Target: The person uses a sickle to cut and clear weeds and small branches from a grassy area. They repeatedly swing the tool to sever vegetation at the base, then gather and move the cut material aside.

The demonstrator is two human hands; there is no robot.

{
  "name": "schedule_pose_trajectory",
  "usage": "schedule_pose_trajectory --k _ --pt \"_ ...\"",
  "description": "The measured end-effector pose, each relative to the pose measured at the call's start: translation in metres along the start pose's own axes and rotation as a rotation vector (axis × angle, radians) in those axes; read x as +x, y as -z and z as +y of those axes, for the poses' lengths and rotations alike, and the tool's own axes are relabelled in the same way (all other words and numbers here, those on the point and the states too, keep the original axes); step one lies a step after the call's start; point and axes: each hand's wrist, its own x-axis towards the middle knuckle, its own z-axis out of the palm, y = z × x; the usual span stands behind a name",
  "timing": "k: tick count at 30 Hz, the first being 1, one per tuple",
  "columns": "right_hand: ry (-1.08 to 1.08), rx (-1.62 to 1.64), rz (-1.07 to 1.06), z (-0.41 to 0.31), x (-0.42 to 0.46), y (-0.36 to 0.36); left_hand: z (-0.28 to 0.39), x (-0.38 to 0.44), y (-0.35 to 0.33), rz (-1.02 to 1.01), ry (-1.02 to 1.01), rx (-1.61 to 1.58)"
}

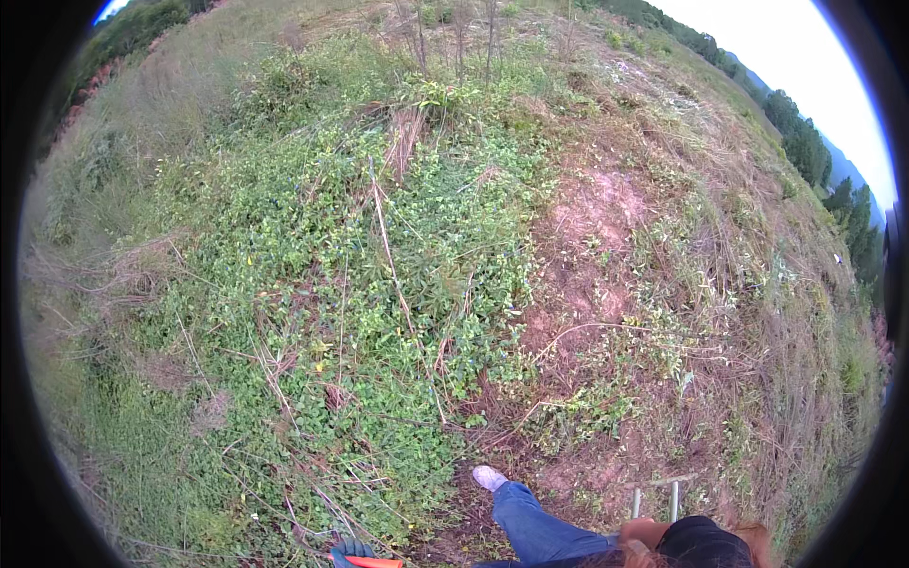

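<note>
At the bottom edge, my left hand [351, 550], in a dark blue-green glove, is partly cut off by the frame and closed around an orange handle [374, 562]. Thin dry stalks lie beside it. Bare skin of an arm or hand [643, 531] shows at the lower right, next to black cloth [703, 543] and hair; whether it includes my right hand is unclear. Just above it stand two pale metal tubes [655, 500] joined by a crosspiece. A leg in blue jeans [540, 522] and a light-coloured shoe [489, 477] are between the two sides.
Low green leafy plants [284, 234] with long dry stems [387, 248] cover the left and middle. A strip of reddish bare soil [596, 213] runs up the right of them, beside flattened dry grass [767, 319]. Thin bare upright stems [490, 39] stand farther off.
</note>
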Motion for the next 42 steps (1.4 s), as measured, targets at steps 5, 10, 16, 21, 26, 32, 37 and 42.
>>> schedule_pose_trajectory --k 5,10,16,21,26,32,37,42 --pt "-0.035 0.18 0.066 0.034 -0.048 -0.027 -0.02 -0.027 -0.004 -0.017 0.07 0.07" --pt "-0.146 0.347 0.196 -0.01 -0.108 0.014 -0.036 -0.049 0.103 0.09 0.061 -0.058" --pt "-0.165 0.454 0.289 0.013 -0.129 -0.074 -0.064 -0.06 0.156 0.118 0.142 -0.079" --pt "-0.28 0.639 0.349 0.021 -0.154 -0.129 -0.051 -0.059 0.191 0.14 0.139 -0.089" --pt "-0.316 0.68 0.493 0.029 -0.108 -0.187 -0.018 -0.03 0.182 0.105 0.112 -0.114" --pt "-0.354 0.865 0.364 0.016 -0.182 -0.141 -0.014 0.004 0.149 -0.552 -0.024 0.129" --pt "-0.392 0.944 0.365 0.02 -0.211 -0.128 -0.035 -0.025 0.112 -0.13 0.175 0.115" --pt "-0.441 1.013 0.349 0.047 -0.199 -0.134 -0.059 -0.056 0.104 0.025 0.261 0.23"
